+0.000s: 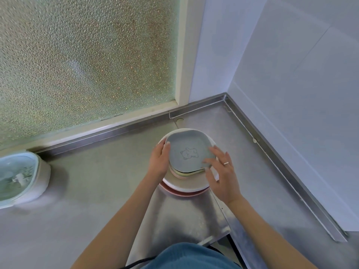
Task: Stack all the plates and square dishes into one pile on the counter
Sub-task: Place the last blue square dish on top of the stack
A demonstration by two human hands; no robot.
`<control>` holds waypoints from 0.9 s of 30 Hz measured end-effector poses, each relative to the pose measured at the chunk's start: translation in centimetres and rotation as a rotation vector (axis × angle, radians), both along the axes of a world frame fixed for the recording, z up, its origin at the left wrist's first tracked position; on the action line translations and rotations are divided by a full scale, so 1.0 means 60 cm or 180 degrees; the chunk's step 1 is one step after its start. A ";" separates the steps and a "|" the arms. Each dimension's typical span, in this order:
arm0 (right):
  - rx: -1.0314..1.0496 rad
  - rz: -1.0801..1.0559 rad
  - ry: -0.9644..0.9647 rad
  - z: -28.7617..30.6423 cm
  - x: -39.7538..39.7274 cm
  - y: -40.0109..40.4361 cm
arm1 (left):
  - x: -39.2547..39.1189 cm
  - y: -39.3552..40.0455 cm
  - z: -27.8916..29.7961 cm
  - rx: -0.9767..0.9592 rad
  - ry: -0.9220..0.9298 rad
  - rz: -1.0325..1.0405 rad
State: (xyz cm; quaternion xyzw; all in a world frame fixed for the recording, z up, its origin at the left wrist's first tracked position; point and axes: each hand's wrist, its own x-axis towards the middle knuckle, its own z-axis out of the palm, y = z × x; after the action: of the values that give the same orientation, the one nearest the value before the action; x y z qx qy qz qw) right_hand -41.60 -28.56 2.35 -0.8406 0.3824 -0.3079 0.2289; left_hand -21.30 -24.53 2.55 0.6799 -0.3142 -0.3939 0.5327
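One pile of dishes stands on the steel counter (97, 191) near the back right corner. On top lies a grey-blue square dish (189, 152) with a small bear drawing. Under it are several thin square dishes (179, 174), then a wide white plate (186, 184) and a pink plate (174, 192) at the bottom. My left hand (159, 161) presses against the left edge of the top dish. On the dish's right edge rests my right hand (221, 171), wearing a ring, with its fingers spread over the rim. Both hands touch the dish from the sides.
A white and pale-blue basket-like container (23, 177) stands at the far left of the counter. A frosted window (87, 61) rises behind the counter, a white wall (291, 94) on the right. A raised steel lip (272, 152) borders the counter at back and right.
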 end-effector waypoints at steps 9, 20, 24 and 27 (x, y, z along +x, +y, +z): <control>0.1274 -0.0414 0.0034 0.024 0.053 -0.046 | -0.015 -0.006 -0.031 0.0448 -0.0660 0.0149; 0.2728 -0.1249 -0.1095 -0.025 0.003 -0.073 | -0.002 0.037 -0.038 0.0592 0.0355 0.0678; 0.3111 -0.0954 -0.0998 -0.087 0.006 -0.075 | 0.000 0.053 -0.055 0.0669 0.0016 0.0348; 0.2758 -0.1022 -0.0838 -0.092 0.011 -0.070 | -0.001 0.053 -0.065 0.0698 -0.0108 0.0324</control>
State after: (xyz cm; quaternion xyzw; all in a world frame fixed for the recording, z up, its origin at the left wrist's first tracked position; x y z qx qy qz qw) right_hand -40.92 -32.77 -3.15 -0.5519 0.5683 -0.2555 0.5542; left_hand -21.34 -21.34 -1.32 0.7558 -0.2433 -0.3868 0.4691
